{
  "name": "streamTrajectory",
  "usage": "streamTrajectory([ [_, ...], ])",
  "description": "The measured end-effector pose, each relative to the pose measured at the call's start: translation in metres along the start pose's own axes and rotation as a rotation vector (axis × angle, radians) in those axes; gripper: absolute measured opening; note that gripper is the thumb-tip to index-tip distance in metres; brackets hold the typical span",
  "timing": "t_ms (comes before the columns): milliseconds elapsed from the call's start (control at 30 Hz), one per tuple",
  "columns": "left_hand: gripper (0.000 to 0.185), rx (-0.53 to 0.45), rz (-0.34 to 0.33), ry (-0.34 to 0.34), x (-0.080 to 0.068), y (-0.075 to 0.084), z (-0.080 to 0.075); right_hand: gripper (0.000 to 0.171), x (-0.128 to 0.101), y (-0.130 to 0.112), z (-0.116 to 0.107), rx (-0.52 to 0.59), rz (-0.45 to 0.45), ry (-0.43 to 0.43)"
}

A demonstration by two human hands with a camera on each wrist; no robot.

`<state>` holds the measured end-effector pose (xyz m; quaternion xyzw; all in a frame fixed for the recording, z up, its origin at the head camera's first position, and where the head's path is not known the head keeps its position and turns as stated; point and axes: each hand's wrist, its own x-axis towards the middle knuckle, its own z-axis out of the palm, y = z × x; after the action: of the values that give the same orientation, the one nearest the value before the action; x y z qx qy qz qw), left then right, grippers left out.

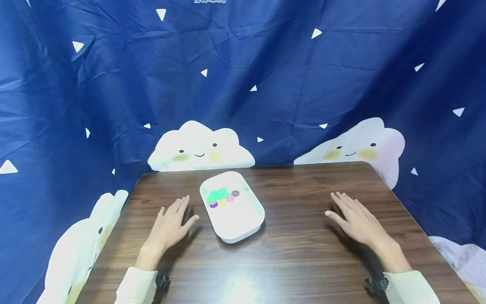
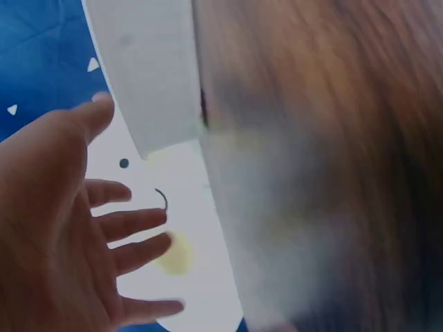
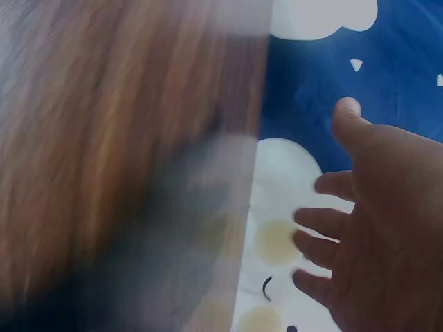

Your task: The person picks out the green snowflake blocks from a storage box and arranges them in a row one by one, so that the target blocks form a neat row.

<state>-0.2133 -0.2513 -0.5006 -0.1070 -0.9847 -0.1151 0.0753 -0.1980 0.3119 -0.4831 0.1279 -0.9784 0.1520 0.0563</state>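
Blue backdrop [image 1: 265, 55], one, filling the upper frame. Brown wood-grained table [image 1: 296, 236], one, across the lower half, glare at bottom centre. White clouds [image 1: 201, 147], four: left of centre, right of centre, lower left, lower right. White tray [image 1: 237, 219], one, on the table left of centre. Left hand [image 1: 168, 226], lower left, near the tray; right hand [image 1: 357, 221], lower right, well apart from it; fingers of both extended and apart, contact with the table uncertain. Pale sleeves [image 1: 137, 285], two. White triangles [image 1: 458, 112], about sixteen. Flower-shaped pieces in the tray's upper part: green [image 1: 218, 194], overlapping, count unclear; purple [image 1: 213, 204], yellow [image 1: 222, 203], pink [image 1: 230, 198] and dark [image 1: 235, 193], one visible each.
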Motion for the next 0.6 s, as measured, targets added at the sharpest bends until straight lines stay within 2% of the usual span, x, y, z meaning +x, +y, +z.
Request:
streamTrajectory([
  [200, 0.052, -0.038, 0.027, 0.129, 0.004, 0.015, -0.006, 0.054, 0.013, -0.025, -0.004, 0.011, -0.043, 0.082],
  [467, 0.018, -0.074, 0.043, 0.293, 0.013, 0.033, -0.003, 0.011, 0.047, -0.072, -0.006, 0.06, -0.159, 0.224],
  [600, 0.006, -0.088, 0.063, 0.359, 0.016, 0.04, -0.001, 0.005, 0.065, -0.102, -0.005, 0.083, -0.225, 0.227],
])
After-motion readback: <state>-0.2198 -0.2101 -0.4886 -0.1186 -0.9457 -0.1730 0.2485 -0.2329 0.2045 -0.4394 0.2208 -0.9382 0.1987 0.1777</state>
